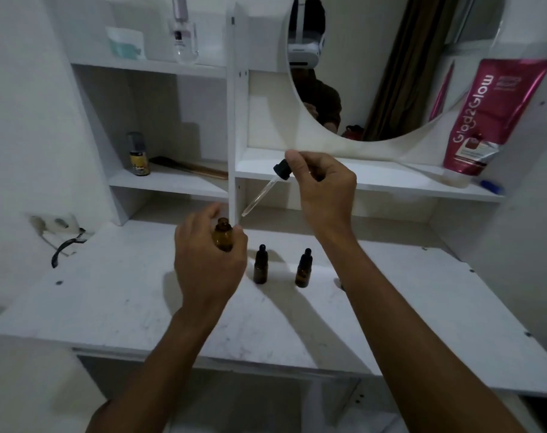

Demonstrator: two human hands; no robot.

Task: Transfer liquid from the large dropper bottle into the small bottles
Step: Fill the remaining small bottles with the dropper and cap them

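Observation:
My left hand (208, 260) grips the large amber dropper bottle (223, 237) above the white table; its neck is uncapped and most of its body is hidden by my fingers. My right hand (320, 185) holds the black-capped dropper (281, 170) by its bulb, raised up and to the right of the bottle's mouth. The glass pipette (259, 196) slants down-left, its tip a short way above and right of the open neck. Two small amber bottles (261, 268) (303, 270) with black dropper caps stand upright on the table just right of my left hand.
The white table (109, 301) backs onto a shelf unit with a round mirror (391, 73). A pink tube (478, 120) leans on the right shelf. A small dark bottle (138, 154) and a wooden comb (191, 167) sit on the left shelf. A black cable (62, 248) lies at the table's left.

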